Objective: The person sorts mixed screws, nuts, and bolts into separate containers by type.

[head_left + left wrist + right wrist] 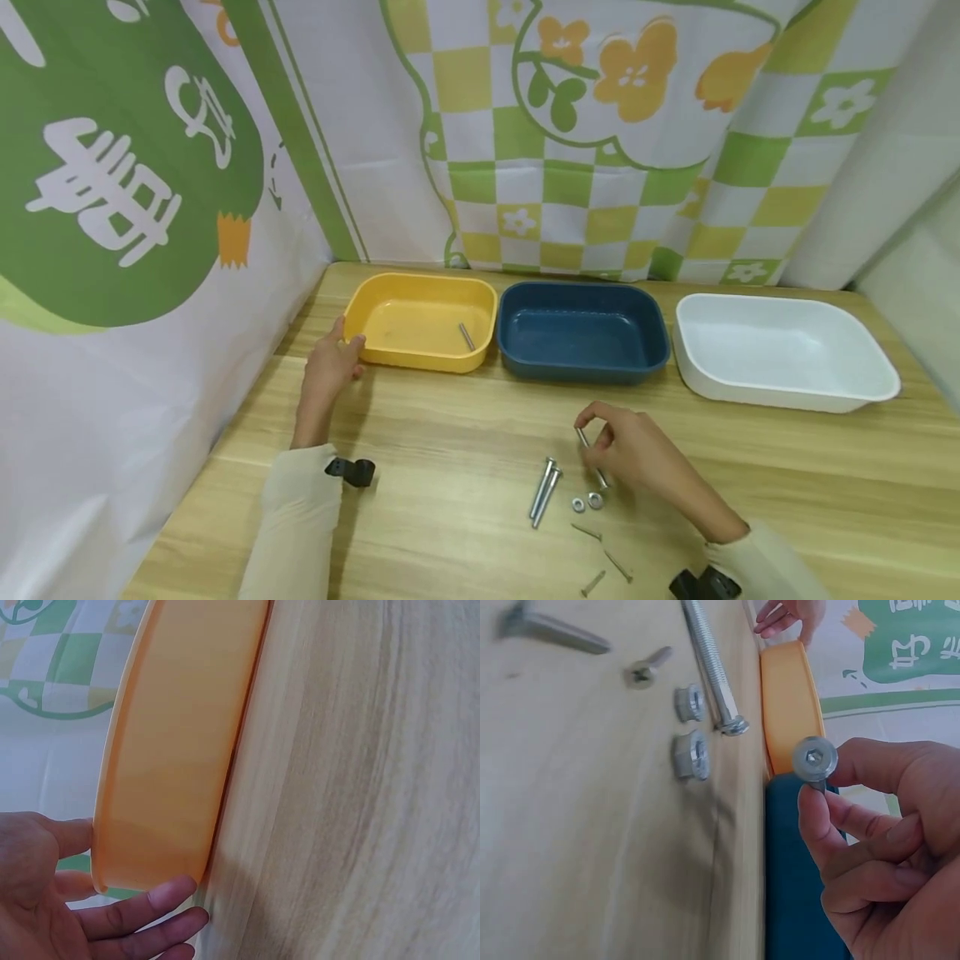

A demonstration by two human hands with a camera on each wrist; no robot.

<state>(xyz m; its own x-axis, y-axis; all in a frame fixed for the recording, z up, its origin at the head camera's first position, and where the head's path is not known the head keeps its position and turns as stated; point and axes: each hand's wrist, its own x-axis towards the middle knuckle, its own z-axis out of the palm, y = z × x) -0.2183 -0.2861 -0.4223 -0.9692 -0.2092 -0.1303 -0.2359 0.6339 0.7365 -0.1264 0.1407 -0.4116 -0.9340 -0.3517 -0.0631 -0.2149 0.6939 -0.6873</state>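
Note:
My left hand holds the left front corner of the yellow tray, with the thumb at its rim. A short metal rod-like piece lies inside that tray. Over the table, thumb and fingers of my right hand pinch a bolt, tilted with its head low. Its round head has a hex socket. Left of this hand lie two long bolts side by side. Two flange nuts rest just below the held bolt, and three small screws lie nearer me.
A dark blue tray stands right of the yellow one, and a white tray farther right. They line the back of the wooden table. Behind them hangs a patterned cloth; another covers the left side.

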